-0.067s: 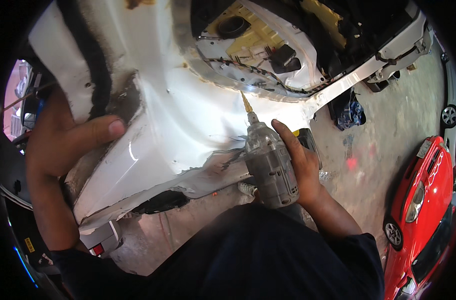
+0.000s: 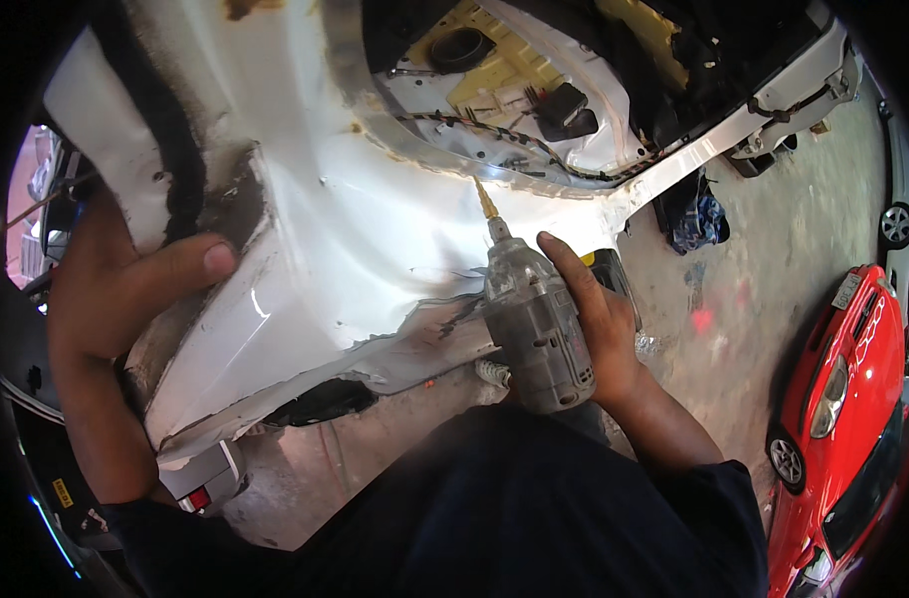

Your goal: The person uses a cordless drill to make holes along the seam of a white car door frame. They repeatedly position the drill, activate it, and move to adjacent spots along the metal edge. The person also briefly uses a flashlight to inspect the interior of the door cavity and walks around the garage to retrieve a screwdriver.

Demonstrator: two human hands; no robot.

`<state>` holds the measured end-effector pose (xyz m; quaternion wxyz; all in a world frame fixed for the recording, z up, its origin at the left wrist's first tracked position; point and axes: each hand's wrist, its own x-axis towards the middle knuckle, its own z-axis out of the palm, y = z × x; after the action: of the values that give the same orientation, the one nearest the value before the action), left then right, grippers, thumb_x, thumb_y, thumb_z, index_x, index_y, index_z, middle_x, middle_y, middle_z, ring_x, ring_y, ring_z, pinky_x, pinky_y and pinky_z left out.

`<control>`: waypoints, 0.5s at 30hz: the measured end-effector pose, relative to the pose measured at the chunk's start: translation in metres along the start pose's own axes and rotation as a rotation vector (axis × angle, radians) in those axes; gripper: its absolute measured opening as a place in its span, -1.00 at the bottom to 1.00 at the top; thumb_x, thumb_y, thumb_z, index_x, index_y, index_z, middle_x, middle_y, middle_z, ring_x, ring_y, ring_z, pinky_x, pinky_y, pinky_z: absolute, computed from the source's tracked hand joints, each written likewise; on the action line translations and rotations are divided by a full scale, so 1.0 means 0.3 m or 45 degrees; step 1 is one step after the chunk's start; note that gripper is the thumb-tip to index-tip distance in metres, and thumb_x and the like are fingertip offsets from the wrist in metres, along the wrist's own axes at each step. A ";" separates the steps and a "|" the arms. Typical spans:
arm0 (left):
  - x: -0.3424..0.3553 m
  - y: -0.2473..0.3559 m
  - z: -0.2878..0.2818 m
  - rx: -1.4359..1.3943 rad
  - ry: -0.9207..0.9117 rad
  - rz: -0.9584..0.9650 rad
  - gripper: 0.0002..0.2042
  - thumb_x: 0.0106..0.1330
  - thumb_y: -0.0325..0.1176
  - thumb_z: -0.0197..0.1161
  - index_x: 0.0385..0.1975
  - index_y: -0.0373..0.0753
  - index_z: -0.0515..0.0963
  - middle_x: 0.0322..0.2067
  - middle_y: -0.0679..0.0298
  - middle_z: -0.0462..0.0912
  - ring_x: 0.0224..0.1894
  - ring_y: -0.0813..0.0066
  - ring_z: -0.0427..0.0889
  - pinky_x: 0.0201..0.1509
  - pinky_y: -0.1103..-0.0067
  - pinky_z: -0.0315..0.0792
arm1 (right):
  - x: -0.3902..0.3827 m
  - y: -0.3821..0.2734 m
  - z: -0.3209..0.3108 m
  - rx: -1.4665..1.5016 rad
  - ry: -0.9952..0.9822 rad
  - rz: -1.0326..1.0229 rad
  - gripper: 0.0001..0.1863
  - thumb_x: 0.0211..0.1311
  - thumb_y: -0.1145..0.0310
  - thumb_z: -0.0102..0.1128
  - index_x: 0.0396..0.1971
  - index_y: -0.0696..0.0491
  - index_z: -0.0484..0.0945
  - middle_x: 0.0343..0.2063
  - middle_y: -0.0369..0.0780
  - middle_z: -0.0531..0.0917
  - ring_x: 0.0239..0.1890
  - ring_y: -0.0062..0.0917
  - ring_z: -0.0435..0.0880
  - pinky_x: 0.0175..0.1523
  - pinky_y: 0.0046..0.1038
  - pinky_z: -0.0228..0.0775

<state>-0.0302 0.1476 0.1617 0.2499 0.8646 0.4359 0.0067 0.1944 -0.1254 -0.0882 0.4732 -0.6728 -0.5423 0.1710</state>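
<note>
A large white car body panel [image 2: 310, 249] with a ragged cut lower edge spreads in front of me. At its left side my left hand [image 2: 116, 294] is hooked round the edge, thumb lying over the dark cut border; the other fingers are hidden behind the metal. My right hand [image 2: 609, 344] grips a worn grey cordless drill [image 2: 539, 334], index finger stretched along its body. The drill points away from me, and its handle is mostly hidden. A gold-coloured stepped drill bit [image 2: 486, 199] reaches the seam below the opening's rusty rim; whether it touches the metal I cannot tell.
Beyond the rim, the car's open interior holds a wiring harness [image 2: 514, 140] and a black box-shaped part [image 2: 566, 112]. A white bar [image 2: 698, 149] runs to the upper right. On the concrete floor [image 2: 713, 289] stands a red car [image 2: 843, 389] at right. A shoe [image 2: 492, 374] shows below the panel.
The panel's left part and my left hand appear slightly further left in the picture. The bit's tip has shifted slightly left and up. Both hands keep their holds.
</note>
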 end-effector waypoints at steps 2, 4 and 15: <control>-0.004 -0.011 -0.003 -0.006 0.019 -0.020 -0.16 0.04 -0.27 0.67 0.36 -0.43 0.45 0.16 0.00 0.69 0.22 0.15 0.66 0.38 0.33 0.46 | 0.015 0.003 0.008 0.000 0.024 -0.029 0.01 0.08 0.24 0.64 0.54 0.12 0.32 -0.14 -0.03 0.81 -0.16 -0.19 0.87 -0.05 -0.25 0.70; -0.001 -0.023 -0.006 -0.033 0.025 -0.044 -0.14 0.03 -0.26 0.67 0.37 -0.44 0.44 0.17 -0.01 0.68 0.22 0.14 0.66 0.39 0.33 0.46 | 0.030 0.007 0.011 0.025 0.025 -0.045 -0.01 0.10 0.26 0.61 0.54 0.11 0.32 -0.12 0.00 0.80 -0.14 -0.14 0.86 -0.02 -0.22 0.69; -0.010 -0.046 0.000 -0.016 0.089 0.036 -0.09 0.00 -0.24 0.68 0.39 -0.45 0.41 0.17 -0.03 0.68 0.24 0.11 0.65 0.42 0.31 0.44 | 0.019 0.030 0.003 0.124 0.012 0.042 -0.03 0.13 0.32 0.59 0.56 0.05 0.32 -0.08 -0.03 0.82 -0.11 -0.22 0.87 0.01 -0.27 0.70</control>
<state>-0.0424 0.1522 0.1564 0.2399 0.8683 0.4321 0.0433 0.2009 -0.1195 -0.0943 0.5052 -0.6586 -0.5198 0.2018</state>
